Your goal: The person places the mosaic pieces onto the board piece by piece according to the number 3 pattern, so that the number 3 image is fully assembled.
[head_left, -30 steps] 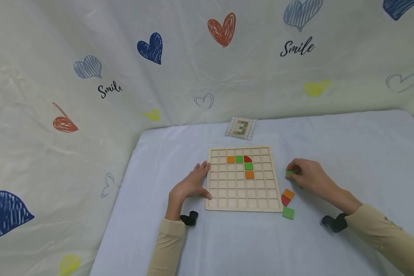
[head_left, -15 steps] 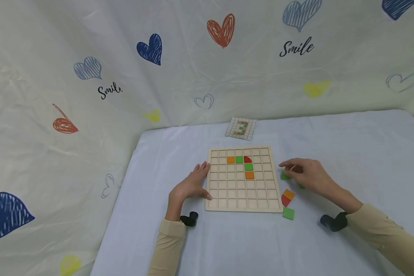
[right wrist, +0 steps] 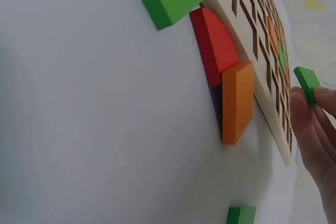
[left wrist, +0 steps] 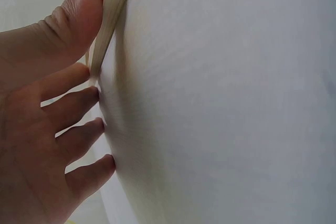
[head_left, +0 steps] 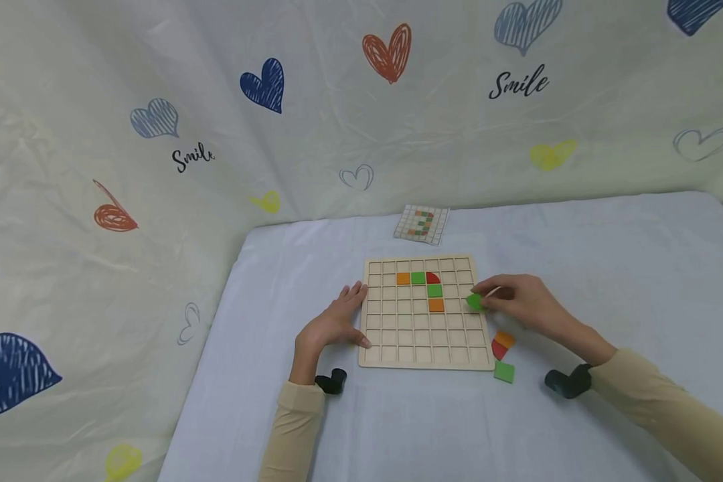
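Observation:
A wooden grid board [head_left: 397, 338] lies on the white cloth, with orange, green and red tiles set in some squares near its top and middle. My left hand [head_left: 331, 320] rests at the board's left edge, fingers spread, thumb on the lower left rim; the left wrist view shows the fingers [left wrist: 84, 140] extended beside the board's side. Between thumb and fingers my right hand [head_left: 527, 301] pinches a green tile [head_left: 474, 302] over the board's right edge. In the right wrist view that green tile [right wrist: 308, 83] is tilted above the grid.
Right of the board lie an orange tile [head_left: 504, 339], a red quarter-round tile [head_left: 499, 349] and a green square tile [head_left: 504, 372]. Another green tile [right wrist: 241, 215] shows low in the right wrist view. A printed pattern card [head_left: 422, 225] lies behind the board.
My right hand has picked up the green tile from the cloth and carried it left, over the board's right edge. The left hand has stayed in place.

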### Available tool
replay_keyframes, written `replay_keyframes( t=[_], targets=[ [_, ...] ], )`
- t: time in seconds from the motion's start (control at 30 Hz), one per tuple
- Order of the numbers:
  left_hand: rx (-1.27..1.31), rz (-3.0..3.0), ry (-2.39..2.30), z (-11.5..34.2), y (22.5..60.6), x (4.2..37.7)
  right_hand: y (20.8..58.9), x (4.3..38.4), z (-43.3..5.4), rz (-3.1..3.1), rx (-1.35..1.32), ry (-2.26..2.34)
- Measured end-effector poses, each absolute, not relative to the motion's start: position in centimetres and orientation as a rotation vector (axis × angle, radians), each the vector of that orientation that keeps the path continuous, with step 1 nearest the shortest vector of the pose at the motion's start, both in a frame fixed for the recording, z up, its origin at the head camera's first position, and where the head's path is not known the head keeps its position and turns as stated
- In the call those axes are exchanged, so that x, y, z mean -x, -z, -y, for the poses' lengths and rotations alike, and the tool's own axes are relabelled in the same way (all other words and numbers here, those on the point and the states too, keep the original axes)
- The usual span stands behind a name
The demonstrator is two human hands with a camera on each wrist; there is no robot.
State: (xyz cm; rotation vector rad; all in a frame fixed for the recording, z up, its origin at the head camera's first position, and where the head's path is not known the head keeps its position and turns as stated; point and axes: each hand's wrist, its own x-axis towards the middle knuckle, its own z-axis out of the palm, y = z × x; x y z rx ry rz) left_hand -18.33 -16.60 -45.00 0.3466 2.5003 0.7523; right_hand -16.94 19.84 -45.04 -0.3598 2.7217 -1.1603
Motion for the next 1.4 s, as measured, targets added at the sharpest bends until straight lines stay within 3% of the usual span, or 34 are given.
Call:
replay_keyframes(
  t=[1.4],
  targets=[
    [-0.324,-2.510,-0.722,16.4,44.7,18.5,46.2,20.5,-12.4,-2.567,0.574,1.181]
  ],
)
